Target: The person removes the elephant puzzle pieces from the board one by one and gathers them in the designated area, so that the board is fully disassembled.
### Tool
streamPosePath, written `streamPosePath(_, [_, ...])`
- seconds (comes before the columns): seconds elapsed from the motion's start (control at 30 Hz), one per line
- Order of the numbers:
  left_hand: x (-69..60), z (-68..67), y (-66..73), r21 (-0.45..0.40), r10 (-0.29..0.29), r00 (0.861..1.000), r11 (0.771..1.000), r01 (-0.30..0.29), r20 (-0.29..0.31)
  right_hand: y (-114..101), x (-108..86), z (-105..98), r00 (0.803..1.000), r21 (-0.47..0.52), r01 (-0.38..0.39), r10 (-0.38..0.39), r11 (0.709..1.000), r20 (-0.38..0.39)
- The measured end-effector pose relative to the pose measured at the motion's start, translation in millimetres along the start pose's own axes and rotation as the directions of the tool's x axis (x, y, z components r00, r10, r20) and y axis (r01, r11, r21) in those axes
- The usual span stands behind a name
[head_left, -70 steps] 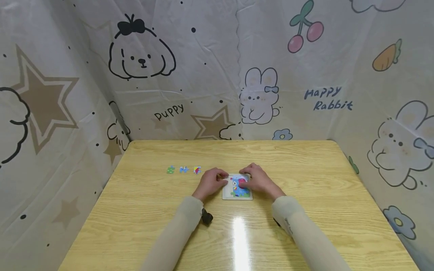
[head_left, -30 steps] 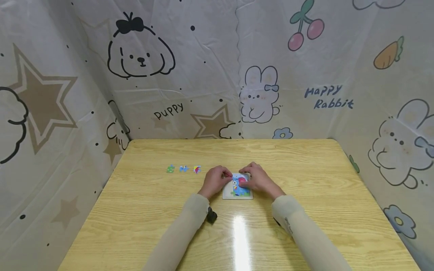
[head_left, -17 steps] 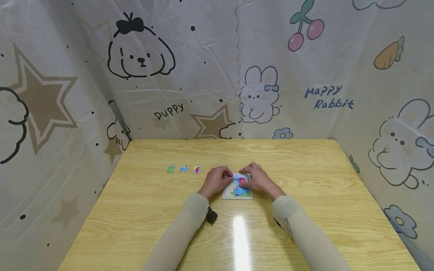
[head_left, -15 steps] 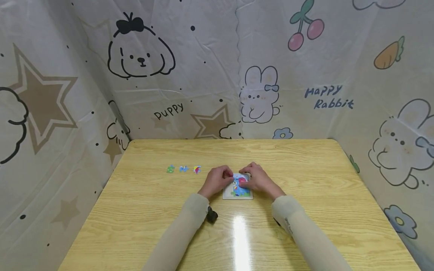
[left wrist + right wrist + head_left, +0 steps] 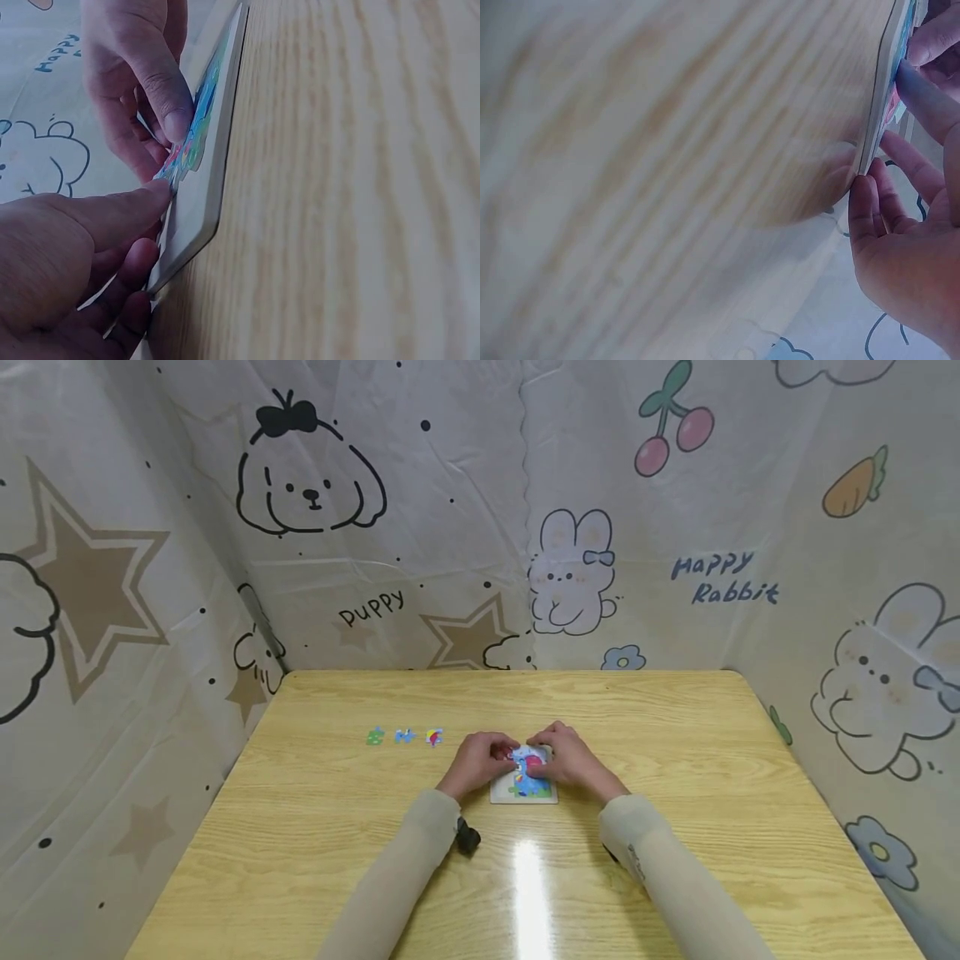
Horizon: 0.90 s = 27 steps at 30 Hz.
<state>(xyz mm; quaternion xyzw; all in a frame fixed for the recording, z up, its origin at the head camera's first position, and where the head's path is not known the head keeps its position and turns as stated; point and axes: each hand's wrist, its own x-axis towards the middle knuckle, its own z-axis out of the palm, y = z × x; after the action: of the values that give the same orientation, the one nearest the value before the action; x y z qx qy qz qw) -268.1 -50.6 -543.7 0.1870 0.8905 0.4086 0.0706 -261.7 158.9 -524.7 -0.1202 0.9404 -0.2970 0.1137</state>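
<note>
A small pale puzzle board (image 5: 501, 793) lies on the table, its right part covered by a joined blue, pink and green picture (image 5: 531, 783). The left hand (image 5: 478, 763) pinches a puzzle piece at the picture's upper left; in the left wrist view its thumb presses at the picture's edge, and the piece is mostly hidden. The right hand (image 5: 572, 758) grips the board's upper right, thumb on the picture, fingers at the far edge. In the right wrist view the fingertips of the right hand (image 5: 907, 255) touch the board's edge.
Left of the board, a green piece (image 5: 375, 737), a blue piece (image 5: 404, 736) and a yellow-red piece (image 5: 434, 737) lie in a row on the wooden table (image 5: 300, 827). A patterned curtain (image 5: 450, 468) hangs behind and at both sides.
The left hand has moved right from the board's left edge to the picture's upper-left corner, with slight finger movement there lately. The right hand keeps its place on the board.
</note>
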Motion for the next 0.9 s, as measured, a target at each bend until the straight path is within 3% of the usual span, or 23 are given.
streamPosePath(0.47, [-1.4,-0.8,-0.7,-0.005,-0.014,1.000,1.000,0.014,0.001,1,1.4,0,1.000,0.012,-0.003,0.003,1.000,0.007])
streamPosePath(0.9, [-11.5,-8.5,-6.7,-0.088,-0.002,0.999,0.996,-0.002,-0.039,2,1.4,0,1.000,-0.007,0.017,-0.017,1.000,0.005])
